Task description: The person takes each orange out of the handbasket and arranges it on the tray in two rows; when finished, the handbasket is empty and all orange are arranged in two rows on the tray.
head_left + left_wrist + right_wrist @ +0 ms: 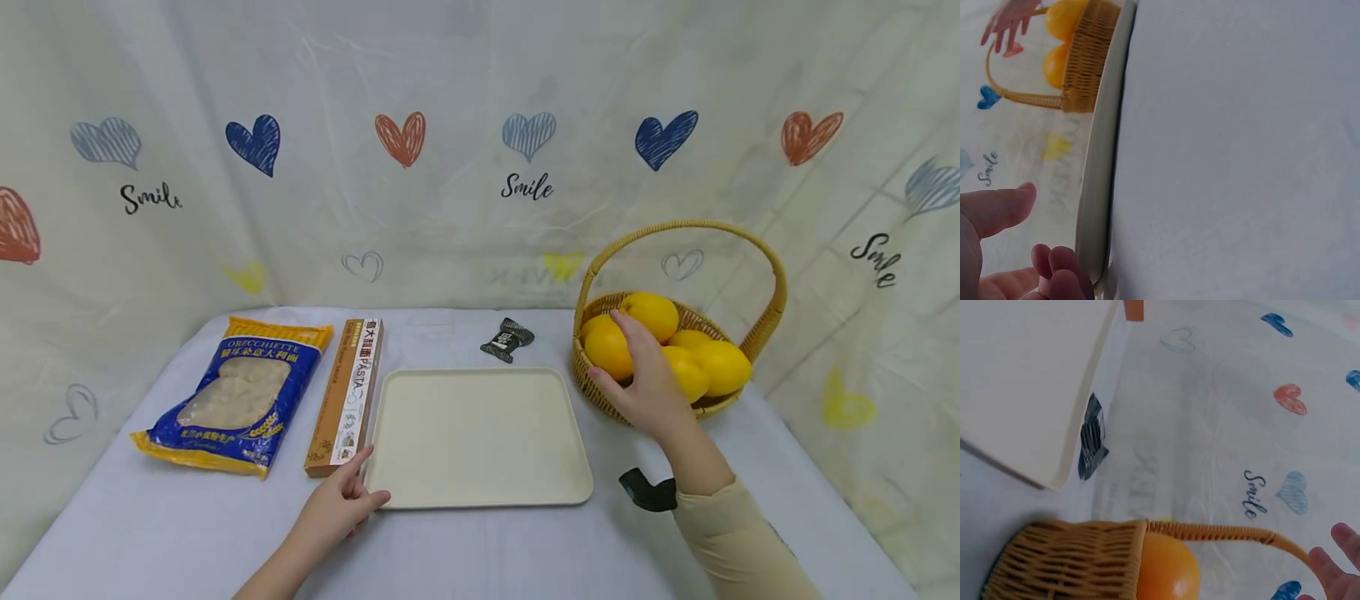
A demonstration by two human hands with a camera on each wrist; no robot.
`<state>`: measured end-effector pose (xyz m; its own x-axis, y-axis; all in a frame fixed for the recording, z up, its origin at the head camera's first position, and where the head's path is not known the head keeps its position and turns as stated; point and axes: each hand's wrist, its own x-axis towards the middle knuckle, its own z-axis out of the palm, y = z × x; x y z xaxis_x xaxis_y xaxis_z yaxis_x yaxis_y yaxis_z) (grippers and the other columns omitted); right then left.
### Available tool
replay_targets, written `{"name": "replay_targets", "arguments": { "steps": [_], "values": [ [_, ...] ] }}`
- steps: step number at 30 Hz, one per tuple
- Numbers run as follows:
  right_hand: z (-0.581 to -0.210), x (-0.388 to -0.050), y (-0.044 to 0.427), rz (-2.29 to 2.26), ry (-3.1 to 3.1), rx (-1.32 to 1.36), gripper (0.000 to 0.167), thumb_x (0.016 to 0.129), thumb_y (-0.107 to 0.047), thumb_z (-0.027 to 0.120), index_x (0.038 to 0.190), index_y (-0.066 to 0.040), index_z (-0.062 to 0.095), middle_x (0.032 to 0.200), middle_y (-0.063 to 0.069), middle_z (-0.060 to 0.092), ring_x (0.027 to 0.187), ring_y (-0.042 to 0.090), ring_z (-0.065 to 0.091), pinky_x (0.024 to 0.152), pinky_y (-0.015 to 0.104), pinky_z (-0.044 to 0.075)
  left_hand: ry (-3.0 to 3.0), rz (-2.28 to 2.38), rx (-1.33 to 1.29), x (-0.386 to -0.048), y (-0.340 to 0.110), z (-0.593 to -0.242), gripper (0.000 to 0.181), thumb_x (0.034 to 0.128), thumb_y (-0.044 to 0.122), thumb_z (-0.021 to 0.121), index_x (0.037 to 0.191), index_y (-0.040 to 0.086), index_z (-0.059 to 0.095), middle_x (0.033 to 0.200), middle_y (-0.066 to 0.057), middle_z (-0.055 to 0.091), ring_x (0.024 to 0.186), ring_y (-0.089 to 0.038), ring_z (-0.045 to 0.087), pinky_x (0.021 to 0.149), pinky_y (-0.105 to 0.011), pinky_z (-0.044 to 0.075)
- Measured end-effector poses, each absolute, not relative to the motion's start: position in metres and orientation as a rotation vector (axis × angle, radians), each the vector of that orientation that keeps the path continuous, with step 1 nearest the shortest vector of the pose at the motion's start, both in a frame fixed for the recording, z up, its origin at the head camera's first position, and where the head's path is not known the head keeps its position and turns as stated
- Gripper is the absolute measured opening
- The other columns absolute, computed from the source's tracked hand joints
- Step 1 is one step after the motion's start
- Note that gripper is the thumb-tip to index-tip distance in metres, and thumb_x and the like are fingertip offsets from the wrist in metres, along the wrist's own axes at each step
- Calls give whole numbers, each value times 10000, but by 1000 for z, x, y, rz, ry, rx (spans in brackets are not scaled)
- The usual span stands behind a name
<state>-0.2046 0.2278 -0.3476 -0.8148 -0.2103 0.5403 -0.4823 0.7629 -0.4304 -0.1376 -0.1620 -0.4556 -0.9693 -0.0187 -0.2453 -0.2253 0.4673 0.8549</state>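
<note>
A cream rectangular tray (480,437) lies flat on the white cloth. My left hand (341,504) is at its front left corner, index finger pointing along the left edge and thumb reaching over the front corner; in the left wrist view the thumb (1007,209) is apart from the loosely bent fingers. Over the wicker basket (588,385) is my right hand (648,387), with thumb and forefinger spread and nothing between them. Several yellow fruits (652,317) fill the basket, some partly hidden by that hand. Its fingertips (1342,575) show near the handle in the right wrist view.
Left of the tray stand a pasta box (341,400) and a blue and yellow orecchiette bag (236,392). A small black wrapped packet (507,340) lies behind the tray. The basket's tall arched handle (772,304) rises at the right. Behind hangs a heart-printed curtain (450,225).
</note>
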Motion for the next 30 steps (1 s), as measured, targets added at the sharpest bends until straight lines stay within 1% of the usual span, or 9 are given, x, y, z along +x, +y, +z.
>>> {"name": "replay_targets", "arguments": {
  "steps": [3, 6, 11, 15, 23, 27, 30],
  "values": [
    [-346, -199, 241, 768, -2483, 445, 733, 810, -220, 668, 1402, -39, 277, 1387, 219, 354, 1243, 410, 340, 1000, 582, 273, 2541, 1470, -218, -136, -163, -457, 750, 736, 223, 727, 1392, 158, 369, 580, 8, 503, 437, -100, 403, 398, -239, 369],
    [-347, -195, 251, 768, -2457, 393, 737, 802, -200, 670, 1403, -46, 271, 1369, 231, 359, 1207, 422, 355, 975, 593, 288, 2583, 1436, -208, -133, -163, -457, 741, 733, 220, 727, 1384, 146, 383, 584, 15, 507, 433, -98, 407, 398, -238, 368],
    [-353, -190, 264, 810, -2420, 321, 724, 791, -139, 656, 1405, -71, 280, 1382, 221, 347, 1241, 421, 320, 1015, 593, 244, 2638, 1390, -196, -132, -164, -457, 720, 729, 220, 728, 1367, 120, 410, 593, 26, 507, 435, -96, 408, 400, -238, 358],
    [-356, -186, 271, 885, -2404, 264, 705, 808, -114, 635, 1412, -104, 270, 1391, 205, 345, 1260, 407, 308, 1041, 587, 208, 2642, 1378, -201, -135, -164, -458, 705, 730, 212, 727, 1359, 112, 423, 594, 24, 506, 440, -103, 403, 399, -240, 339],
    [-359, -176, 279, 1028, -2383, 141, 725, 851, -144, 592, 1446, -231, 186, 1444, 105, 319, 1307, 326, 290, 1090, 544, 156, 2665, 1320, -193, -143, -164, -462, 712, 729, 213, 732, 1360, 99, 422, 597, 30, 512, 466, -106, 411, 412, -234, 326],
    [-365, -175, 284, 1027, -2356, 109, 710, 853, -157, 596, 1440, -245, 205, 1431, 103, 343, 1318, 233, 297, 1108, 504, 155, 2665, 1295, -182, -141, -164, -462, 708, 734, 222, 729, 1355, 74, 424, 596, 30, 515, 472, -109, 416, 415, -234, 328],
    [-370, -176, 288, 1020, -2345, 106, 703, 851, -151, 600, 1438, -233, 222, 1413, 134, 352, 1301, 228, 308, 1112, 485, 163, 2668, 1267, -184, -139, -166, -462, 696, 739, 231, 724, 1347, 60, 432, 596, 28, 515, 475, -110, 419, 418, -233, 328]
  ]
}}
